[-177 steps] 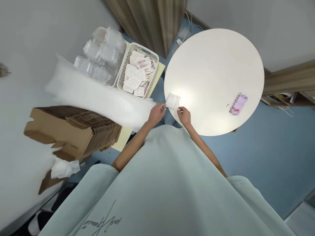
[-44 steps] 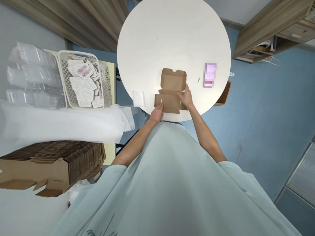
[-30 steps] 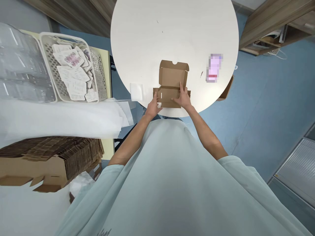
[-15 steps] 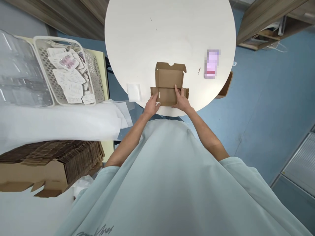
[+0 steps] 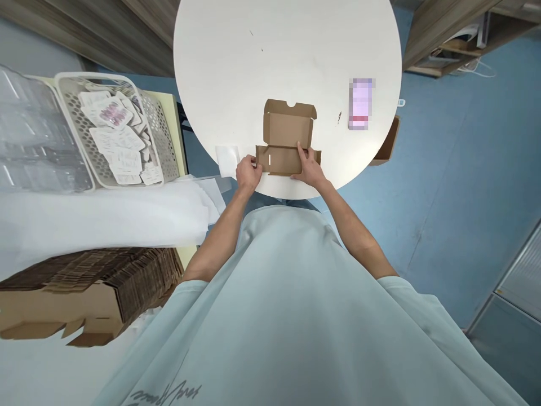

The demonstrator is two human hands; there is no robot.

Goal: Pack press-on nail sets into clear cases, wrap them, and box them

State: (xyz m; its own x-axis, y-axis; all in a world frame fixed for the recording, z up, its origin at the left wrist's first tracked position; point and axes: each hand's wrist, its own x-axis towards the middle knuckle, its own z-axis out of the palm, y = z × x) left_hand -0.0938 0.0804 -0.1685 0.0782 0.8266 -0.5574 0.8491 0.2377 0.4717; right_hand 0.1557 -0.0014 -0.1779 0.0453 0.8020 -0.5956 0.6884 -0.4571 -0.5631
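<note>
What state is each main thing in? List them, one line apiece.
Cardboard box: lid open
Left hand: fingers curled at the box's left flap
Right hand: on the box, fingers extended
White packet: lying flat
Basket: holding printed white cards
Cardboard pieces: stacked together
White sheets: piled
Purple item: lying flat, pixelated

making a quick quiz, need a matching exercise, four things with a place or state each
1. brown cardboard box
2. white perforated plastic basket
3. flat white square piece
4. purple pixelated rectangle

A. on the round white table, right of the right hand
B. holding white cards
C. on that table, left of the left hand
D. touched by both hands

Pairs: 1D, 2B, 3C, 4A
</note>
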